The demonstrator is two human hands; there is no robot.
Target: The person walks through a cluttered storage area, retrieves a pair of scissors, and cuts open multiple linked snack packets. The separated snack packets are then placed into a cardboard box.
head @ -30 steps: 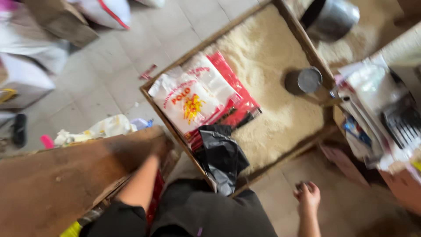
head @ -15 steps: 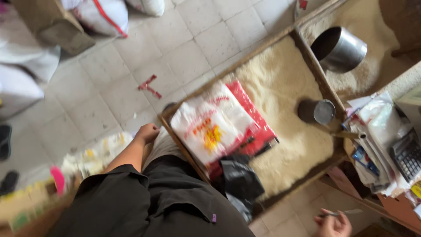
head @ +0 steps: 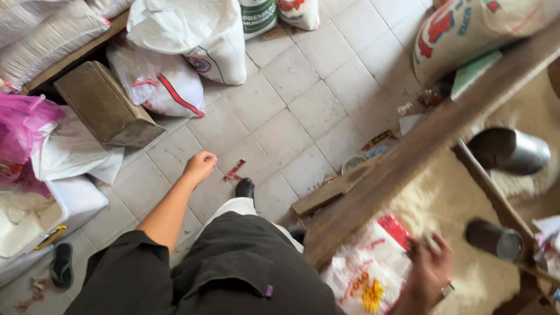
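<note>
Head view: right hand (head: 429,271) touching flat plastic bag (head: 364,277), long axis diagonal.

**Materials and finishes around the grain bin**

Wooden bin frame (head: 408,169): rough, matt, unpainted timber. Two metal scoop cans (head: 510,150), (head: 493,239): dull grey steel with a soft sheen. Grain (head: 443,198) in the bin: pale, granular, matt. Printed plastic bag (head: 364,274) beneath the right hand (head: 429,271): glossy, crinkled film. Woven plastic sacks (head: 192,35): white, slightly shiny. Floor tiles (head: 291,111): smooth, matt, worn. Wooden box (head: 102,105): matt, scuffed. Pink bag (head: 26,125): thin, translucent plastic.
</note>
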